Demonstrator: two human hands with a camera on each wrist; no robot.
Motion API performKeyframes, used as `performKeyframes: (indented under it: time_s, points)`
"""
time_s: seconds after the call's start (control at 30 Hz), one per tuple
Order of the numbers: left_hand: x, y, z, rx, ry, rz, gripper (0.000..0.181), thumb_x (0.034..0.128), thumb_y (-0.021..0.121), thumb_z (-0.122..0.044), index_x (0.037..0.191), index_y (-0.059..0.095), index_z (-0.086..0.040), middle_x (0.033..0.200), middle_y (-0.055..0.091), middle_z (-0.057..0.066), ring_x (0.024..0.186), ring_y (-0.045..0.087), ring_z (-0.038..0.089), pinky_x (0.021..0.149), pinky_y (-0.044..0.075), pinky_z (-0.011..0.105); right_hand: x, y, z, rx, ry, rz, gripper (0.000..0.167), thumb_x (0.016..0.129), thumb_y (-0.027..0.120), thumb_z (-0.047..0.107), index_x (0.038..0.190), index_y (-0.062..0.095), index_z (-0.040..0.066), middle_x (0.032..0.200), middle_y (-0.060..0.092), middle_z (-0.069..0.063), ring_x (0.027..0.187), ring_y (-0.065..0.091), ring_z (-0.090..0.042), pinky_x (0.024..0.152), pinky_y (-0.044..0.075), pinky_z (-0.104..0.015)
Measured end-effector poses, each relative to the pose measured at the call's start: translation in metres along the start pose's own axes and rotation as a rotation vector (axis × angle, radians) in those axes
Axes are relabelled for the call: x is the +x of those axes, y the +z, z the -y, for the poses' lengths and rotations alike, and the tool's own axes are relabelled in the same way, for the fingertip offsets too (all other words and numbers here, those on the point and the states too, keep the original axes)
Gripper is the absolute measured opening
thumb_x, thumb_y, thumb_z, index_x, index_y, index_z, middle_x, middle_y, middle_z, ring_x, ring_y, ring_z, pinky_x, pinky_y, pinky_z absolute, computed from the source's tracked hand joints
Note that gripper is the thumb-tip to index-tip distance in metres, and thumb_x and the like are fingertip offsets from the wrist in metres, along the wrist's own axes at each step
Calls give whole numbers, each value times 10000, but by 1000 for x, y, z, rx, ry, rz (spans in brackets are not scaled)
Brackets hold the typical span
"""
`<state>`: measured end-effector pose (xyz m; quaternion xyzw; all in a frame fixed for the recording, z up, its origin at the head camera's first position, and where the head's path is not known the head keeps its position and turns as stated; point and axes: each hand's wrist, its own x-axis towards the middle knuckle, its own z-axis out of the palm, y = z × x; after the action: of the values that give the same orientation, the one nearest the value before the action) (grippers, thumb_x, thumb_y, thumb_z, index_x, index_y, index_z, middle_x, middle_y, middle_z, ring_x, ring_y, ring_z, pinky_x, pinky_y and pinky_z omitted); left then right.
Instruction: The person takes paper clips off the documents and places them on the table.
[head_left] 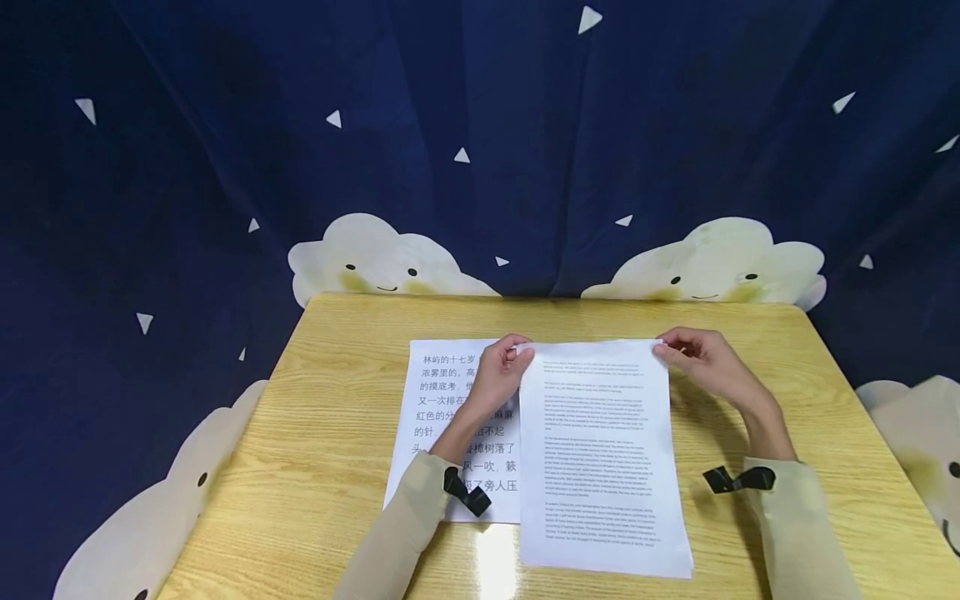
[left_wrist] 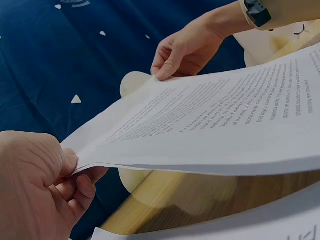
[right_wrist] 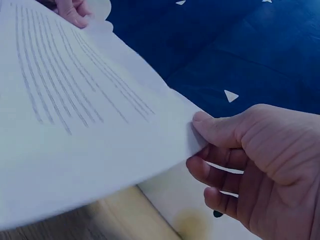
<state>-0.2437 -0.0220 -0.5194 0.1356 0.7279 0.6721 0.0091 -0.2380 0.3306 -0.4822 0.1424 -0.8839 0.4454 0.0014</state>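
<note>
A few stacked sheets of printed paper [head_left: 600,467], covered in small English text, hang raised above the table between both hands. My left hand [head_left: 501,373] pinches their top left corner between thumb and fingers. At the top right corner my right hand [head_left: 705,362] pinches the same sheets, thumb on top and fingers beneath, as the right wrist view shows. Partly under my left forearm lies another white sheet [head_left: 408,433] with large Chinese characters, flat on the table; its right side is hidden by the raised sheets.
The wooden table [head_left: 300,467] has a light grain and rounded far corners. Behind it hangs a dark blue curtain [head_left: 480,100] with white triangles and smiling clouds. Black straps [head_left: 467,492] sit at both sleeve cuffs.
</note>
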Motion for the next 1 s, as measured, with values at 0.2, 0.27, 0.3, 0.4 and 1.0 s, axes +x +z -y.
performKeyframes:
  time_s: [0.2,0.27,0.3,0.4,1.0]
  points:
    - [-2,2,7,56,-19,-12,182,1046,635,-99,1172,704,12,712,451,-43,595,389,60,558,346,183,3,7,-6,-36,8,-36,229,1063,639,242,1063,720,27,909,676,-124,736,518,-193,602,411,-269]
    - [-3,4,9,97,-28,-21,183,1041,642,-99,1167,712,14,745,497,-28,613,405,66,574,361,184,5,9,-10,-59,23,-47,242,1067,632,259,1058,715,32,899,663,-128,737,511,-192,596,406,-270]
    - [-3,5,10,124,-33,-23,179,1039,646,-99,1159,717,13,763,532,-21,623,425,65,579,375,183,5,10,-12,-72,28,-51,249,1069,628,269,1058,714,35,895,659,-128,741,510,-194,596,406,-271]
    - [-1,7,13,240,-23,-17,171,1026,661,-82,1140,735,20,819,607,11,669,480,67,617,422,186,7,12,-19,-108,47,-58,272,1074,616,295,1073,708,39,890,643,-126,756,506,-211,587,403,-275]
    - [54,-1,17,861,89,185,194,1021,661,-119,1199,738,-113,919,690,1,828,561,168,758,439,309,40,29,-40,-430,41,-19,258,1042,657,157,1087,703,-93,1172,552,-306,1137,401,-485,920,343,-595]
